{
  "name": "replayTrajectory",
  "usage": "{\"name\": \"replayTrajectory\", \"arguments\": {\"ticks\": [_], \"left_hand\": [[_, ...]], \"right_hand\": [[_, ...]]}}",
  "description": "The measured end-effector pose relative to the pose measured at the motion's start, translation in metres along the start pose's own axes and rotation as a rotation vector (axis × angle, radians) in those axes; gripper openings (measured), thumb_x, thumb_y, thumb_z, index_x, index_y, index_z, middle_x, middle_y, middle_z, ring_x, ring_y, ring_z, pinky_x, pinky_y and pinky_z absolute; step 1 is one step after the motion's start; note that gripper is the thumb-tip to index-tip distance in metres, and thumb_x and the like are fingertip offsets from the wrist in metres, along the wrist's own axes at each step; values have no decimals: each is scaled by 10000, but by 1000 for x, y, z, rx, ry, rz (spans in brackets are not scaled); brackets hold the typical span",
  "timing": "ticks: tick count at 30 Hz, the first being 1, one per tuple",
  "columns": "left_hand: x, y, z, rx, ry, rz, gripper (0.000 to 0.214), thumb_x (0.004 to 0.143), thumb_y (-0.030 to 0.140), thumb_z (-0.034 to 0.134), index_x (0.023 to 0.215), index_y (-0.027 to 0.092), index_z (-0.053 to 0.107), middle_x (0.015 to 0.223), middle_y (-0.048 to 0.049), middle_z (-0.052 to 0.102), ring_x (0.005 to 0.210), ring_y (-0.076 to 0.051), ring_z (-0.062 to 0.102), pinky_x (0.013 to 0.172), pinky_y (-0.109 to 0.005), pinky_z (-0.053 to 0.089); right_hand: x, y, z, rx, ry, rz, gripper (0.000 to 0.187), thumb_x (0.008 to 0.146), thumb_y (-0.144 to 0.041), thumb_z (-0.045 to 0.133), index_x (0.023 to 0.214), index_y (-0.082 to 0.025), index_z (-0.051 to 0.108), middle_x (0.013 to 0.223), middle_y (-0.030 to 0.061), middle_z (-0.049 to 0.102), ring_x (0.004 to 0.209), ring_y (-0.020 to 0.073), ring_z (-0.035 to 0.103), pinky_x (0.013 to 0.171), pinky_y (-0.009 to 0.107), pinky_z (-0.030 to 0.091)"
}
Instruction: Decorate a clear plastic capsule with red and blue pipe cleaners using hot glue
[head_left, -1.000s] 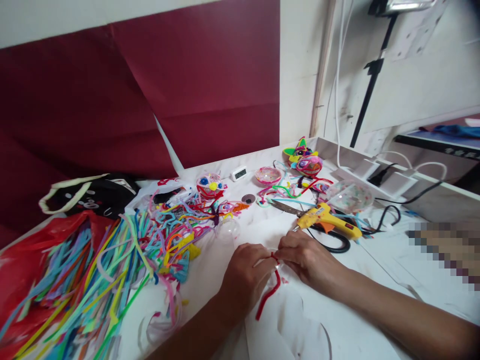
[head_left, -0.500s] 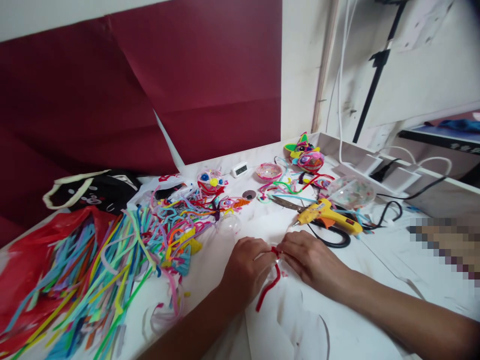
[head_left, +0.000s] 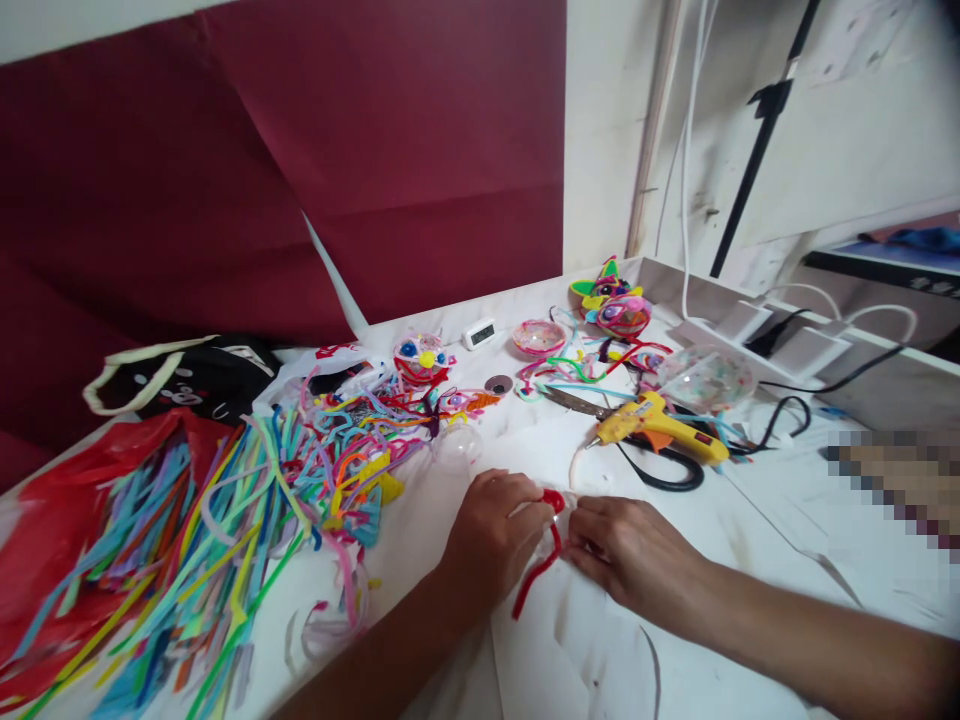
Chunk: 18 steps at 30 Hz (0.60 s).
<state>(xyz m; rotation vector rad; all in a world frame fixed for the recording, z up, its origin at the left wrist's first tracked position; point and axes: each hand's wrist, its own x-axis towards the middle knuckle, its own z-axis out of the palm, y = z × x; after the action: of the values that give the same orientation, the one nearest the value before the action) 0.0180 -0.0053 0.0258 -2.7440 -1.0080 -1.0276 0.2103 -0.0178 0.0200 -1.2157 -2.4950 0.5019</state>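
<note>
Left hand (head_left: pixel 491 545) is curled nearly closed, fingertips pinching the looped top of the red pipe cleaner (head_left: pixel 541 570). Right hand (head_left: pixel 626 550) meets it from the other side, fingers pressed together on the same loop. The rest of the stem trails loose between the wrists on the bench (head_left: pixel 750 570).

Risk as I see it: that grip is tiny, so the loop could spring open or slip, and the cut wire end can jab a fingertip. Just beyond the right hand sits the yellow glue gun (head_left: pixel 660 430) with its cord looping close. It'd be easy to snag, and the nozzle may be hot. Scissors (head_left: pixel 574 402) lie just past it. Out left of the left hand, the loose pipe cleaner pile (head_left: pixel 247 500) could tangle in.
</note>
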Motion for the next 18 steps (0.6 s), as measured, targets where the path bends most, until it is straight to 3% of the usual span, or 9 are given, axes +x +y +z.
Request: {"name": "replayTrajectory", "arguments": {"ticks": [9, 18], "left_hand": [[-2, -2, 1, -32, -13, -17, 164, 861, 139, 503, 911, 208, 644, 935, -37, 676, 917, -160, 610, 902, -363, 451], [-3, -2, 1, -48, -27, -18, 139, 863, 142, 524, 924, 195, 638, 945, -40, 670, 934, -163, 601, 913, -370, 443]], "right_hand": [[0, -5, 4, 107, 92, 37, 292, 893, -333, 469, 660, -173, 544, 651, 7, 563, 539, 97, 475, 530, 238, 336], [2, -6, 7, 250, 102, 149, 199, 810, -217, 504, 614, -188, 514, 580, -17, 541, 521, 100, 445, 528, 240, 325]]}}
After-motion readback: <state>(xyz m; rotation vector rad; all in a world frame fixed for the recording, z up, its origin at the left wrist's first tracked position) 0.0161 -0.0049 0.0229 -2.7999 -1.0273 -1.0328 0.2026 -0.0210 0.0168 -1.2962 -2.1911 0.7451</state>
